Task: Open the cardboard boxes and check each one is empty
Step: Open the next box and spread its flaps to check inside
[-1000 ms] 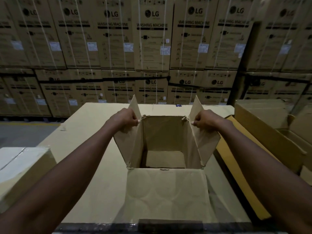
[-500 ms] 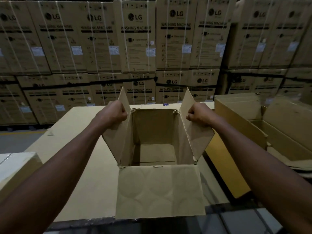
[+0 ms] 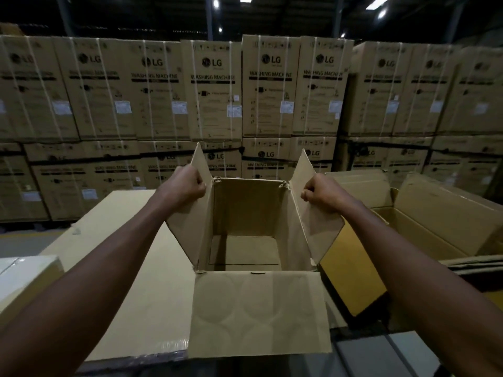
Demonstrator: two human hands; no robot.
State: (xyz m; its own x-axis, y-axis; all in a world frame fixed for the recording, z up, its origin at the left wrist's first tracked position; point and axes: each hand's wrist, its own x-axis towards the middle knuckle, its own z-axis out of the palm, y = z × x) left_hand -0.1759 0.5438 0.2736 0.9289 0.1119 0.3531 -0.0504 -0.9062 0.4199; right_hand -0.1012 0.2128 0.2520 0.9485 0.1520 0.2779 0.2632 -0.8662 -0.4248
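A brown cardboard box (image 3: pixel 249 213) stands open in front of me on a cardboard-covered surface (image 3: pixel 130 268). Its near flap (image 3: pixel 258 311) lies folded down toward me. My left hand (image 3: pixel 185 186) grips the left side flap and my right hand (image 3: pixel 322 190) grips the right side flap, both fists curled on the flap edges and holding them spread apart. Inside I see only the bare cardboard floor (image 3: pixel 245 251) and walls.
A second open cardboard box (image 3: pixel 435 213) sits to the right, beside flattened cardboard (image 3: pixel 351 281). A closed box (image 3: pixel 24 278) is at the lower left. Stacked washing machine cartons (image 3: pixel 212 91) wall off the background. The surface's front edge lies just below the near flap.
The view has tilted upward, showing more of the stacked cartons and ceiling lights. My hands keep the same grip on the side flaps, and the box sits lifted slightly closer.
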